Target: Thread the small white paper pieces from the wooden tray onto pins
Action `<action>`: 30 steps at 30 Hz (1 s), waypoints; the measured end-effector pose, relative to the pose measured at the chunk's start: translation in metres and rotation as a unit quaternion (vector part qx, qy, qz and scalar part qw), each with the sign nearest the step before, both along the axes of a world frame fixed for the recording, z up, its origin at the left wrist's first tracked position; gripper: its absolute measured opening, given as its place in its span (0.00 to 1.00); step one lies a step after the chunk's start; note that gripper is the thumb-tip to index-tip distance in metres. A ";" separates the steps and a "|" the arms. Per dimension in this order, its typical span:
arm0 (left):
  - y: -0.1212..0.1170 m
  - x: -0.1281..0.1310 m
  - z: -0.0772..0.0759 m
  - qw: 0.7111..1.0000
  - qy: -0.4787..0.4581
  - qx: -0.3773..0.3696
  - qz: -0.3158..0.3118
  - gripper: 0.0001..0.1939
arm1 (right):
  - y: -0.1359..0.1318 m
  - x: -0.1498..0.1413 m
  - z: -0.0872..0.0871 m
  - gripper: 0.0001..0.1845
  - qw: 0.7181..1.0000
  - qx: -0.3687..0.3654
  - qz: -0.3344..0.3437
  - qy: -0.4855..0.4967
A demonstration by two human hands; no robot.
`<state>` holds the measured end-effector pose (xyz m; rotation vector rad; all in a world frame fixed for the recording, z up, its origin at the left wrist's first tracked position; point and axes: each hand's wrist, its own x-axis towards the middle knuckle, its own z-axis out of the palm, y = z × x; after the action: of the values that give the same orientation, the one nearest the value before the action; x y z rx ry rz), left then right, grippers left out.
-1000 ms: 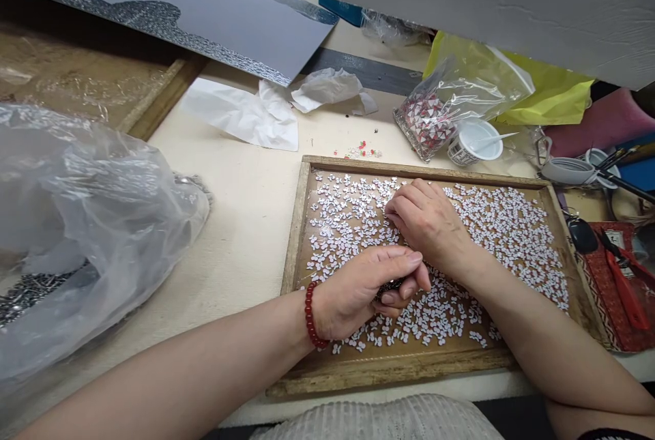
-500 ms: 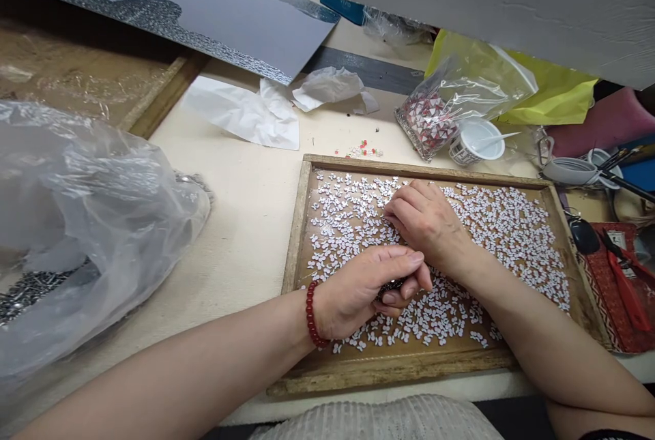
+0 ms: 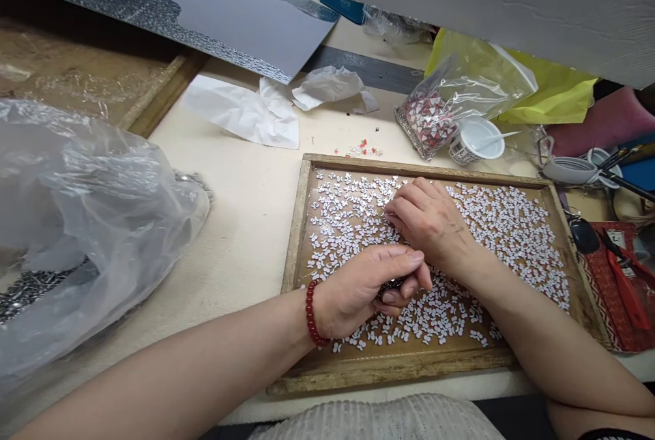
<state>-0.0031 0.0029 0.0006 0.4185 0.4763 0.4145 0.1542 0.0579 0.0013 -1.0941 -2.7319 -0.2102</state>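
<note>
A shallow wooden tray (image 3: 294, 235) lies in front of me, covered with several small white butterfly-shaped pieces (image 3: 506, 228). My left hand (image 3: 366, 290), with a red bead bracelet (image 3: 310, 314) at the wrist, rests curled over the tray's lower middle and is closed around a small clump of dark pieces. My right hand (image 3: 432, 222) lies palm down on the white pieces in the tray's upper middle, fingertips bent together and pressing on them. What is under those fingertips is hidden.
A large clear plastic bag (image 3: 86, 222) with dark small parts fills the left. Crumpled white paper (image 3: 256, 112) lies behind the tray. A bag of red-white pieces (image 3: 434, 119), a white cup (image 3: 475, 140) and a yellow bag (image 3: 547, 92) stand at back right; red pliers (image 3: 624, 276) lie right.
None beyond a slight shift of the right hand's fingers on the white pieces; the left hand has stayed put.
</note>
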 end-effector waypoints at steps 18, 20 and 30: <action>0.000 0.000 0.000 1.000 0.000 0.008 -0.001 0.15 | 0.001 -0.001 -0.003 0.07 0.999 0.010 -0.009 -0.029; 0.000 0.001 0.000 1.000 -0.003 0.008 0.000 0.15 | 0.001 -0.002 -0.003 0.07 0.999 0.011 -0.013 -0.036; -0.001 0.000 0.000 1.000 -0.004 0.008 0.004 0.14 | 0.001 -0.001 -0.003 0.07 0.999 0.017 -0.017 -0.042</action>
<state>-0.0028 0.0023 0.0001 0.4301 0.4684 0.4278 0.1528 0.0589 -0.0014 -1.1491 -2.7738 -0.3145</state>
